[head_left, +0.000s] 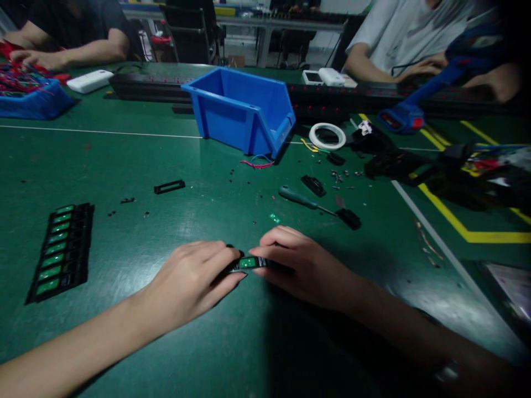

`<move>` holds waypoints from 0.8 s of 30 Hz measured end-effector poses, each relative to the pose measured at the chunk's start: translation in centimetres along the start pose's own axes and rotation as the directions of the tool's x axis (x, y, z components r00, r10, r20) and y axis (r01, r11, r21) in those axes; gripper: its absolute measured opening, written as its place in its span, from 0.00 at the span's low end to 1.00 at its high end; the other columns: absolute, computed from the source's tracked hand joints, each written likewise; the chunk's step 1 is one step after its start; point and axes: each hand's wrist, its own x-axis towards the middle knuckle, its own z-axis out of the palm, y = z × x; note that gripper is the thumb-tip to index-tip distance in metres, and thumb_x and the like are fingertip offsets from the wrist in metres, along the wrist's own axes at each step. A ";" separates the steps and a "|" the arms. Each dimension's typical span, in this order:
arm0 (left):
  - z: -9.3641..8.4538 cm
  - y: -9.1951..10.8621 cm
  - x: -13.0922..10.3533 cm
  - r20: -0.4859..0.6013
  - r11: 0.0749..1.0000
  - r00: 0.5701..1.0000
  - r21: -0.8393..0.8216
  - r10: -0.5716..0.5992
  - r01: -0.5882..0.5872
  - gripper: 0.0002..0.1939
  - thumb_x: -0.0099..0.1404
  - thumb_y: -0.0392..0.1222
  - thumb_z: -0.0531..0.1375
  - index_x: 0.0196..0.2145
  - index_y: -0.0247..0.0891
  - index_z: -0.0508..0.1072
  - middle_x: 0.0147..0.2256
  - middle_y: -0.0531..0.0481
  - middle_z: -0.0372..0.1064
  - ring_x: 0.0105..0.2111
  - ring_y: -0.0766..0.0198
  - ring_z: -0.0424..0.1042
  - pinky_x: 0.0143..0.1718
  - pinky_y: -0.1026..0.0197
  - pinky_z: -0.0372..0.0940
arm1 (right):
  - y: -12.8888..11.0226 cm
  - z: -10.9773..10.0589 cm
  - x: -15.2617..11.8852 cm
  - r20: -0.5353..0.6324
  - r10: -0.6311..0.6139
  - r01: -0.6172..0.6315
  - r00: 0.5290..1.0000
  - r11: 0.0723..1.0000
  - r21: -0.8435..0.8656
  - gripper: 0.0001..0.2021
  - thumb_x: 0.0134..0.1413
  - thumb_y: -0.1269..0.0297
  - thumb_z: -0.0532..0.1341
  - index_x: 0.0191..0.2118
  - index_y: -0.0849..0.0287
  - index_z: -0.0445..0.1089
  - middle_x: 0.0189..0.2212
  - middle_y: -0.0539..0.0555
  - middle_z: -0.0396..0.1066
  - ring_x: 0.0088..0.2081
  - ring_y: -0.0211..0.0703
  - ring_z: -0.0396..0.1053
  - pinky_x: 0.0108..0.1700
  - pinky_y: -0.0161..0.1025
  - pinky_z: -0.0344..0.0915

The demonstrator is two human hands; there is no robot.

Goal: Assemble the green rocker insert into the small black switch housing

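Note:
Between my two hands, low over the green table, is a small black housing with a green circuit board (249, 262) showing in its middle. My left hand (199, 273) pinches its left end between thumb and fingers. The right end sits in the pinch of my right hand (305, 265), which hides that part. Off to the left lies a row of similar black housings with green boards (58, 251), side by side. A flat black frame (169, 187) rests ahead of my left hand. Beyond my right hand lies a screwdriver (301, 198) with a green handle.
A blue bin (243, 110) stands ahead, with loose wires at its foot. Right of it are a roll of tape (327, 136), scattered screws (340, 176) and a blue power tool (415, 110). Two people sit across the table; a blue tray of wires (33, 97) is far left.

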 end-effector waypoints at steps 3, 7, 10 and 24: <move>0.0 0.0 -0.1 0.032 1.000 0.999 0.002 -0.024 0.024 0.11 0.74 0.46 0.56 0.49 0.38 0.70 0.37 0.48 0.70 0.34 0.60 0.71 0.35 0.57 0.64 | 0.1 0.1 0.0 -0.003 -0.013 0.013 1.000 1.000 -0.014 0.09 0.68 0.66 0.61 0.51 0.58 0.70 0.43 0.57 0.70 0.43 0.48 0.65 0.47 0.46 0.62; -0.2 -0.1 -0.1 0.041 0.999 0.998 -0.014 -0.038 0.038 0.10 0.74 0.45 0.56 0.48 0.39 0.70 0.39 0.48 0.67 0.34 0.61 0.69 0.34 0.58 0.64 | 0.2 0.3 -0.2 -0.029 -0.044 0.044 0.999 0.999 -0.025 0.12 0.68 0.65 0.60 0.55 0.58 0.66 0.45 0.57 0.71 0.44 0.48 0.66 0.47 0.47 0.62; -0.3 0.0 -0.1 0.047 0.998 0.998 -0.049 -0.036 0.038 0.09 0.74 0.45 0.56 0.47 0.39 0.69 0.40 0.48 0.67 0.35 0.61 0.70 0.35 0.58 0.64 | 0.2 0.4 -0.4 -0.064 -0.072 0.072 0.995 0.997 -0.004 0.12 0.69 0.66 0.60 0.55 0.57 0.65 0.45 0.57 0.72 0.45 0.47 0.67 0.47 0.46 0.63; -0.2 -0.1 -0.1 -0.005 0.994 1.000 -0.113 -0.014 0.013 0.09 0.73 0.43 0.58 0.48 0.39 0.68 0.38 0.50 0.70 0.35 0.63 0.71 0.36 0.60 0.63 | 0.4 0.7 -0.6 -0.111 -0.206 0.193 0.972 0.975 -0.113 0.17 0.67 0.74 0.59 0.58 0.56 0.67 0.47 0.57 0.71 0.42 0.43 0.68 0.43 0.42 0.64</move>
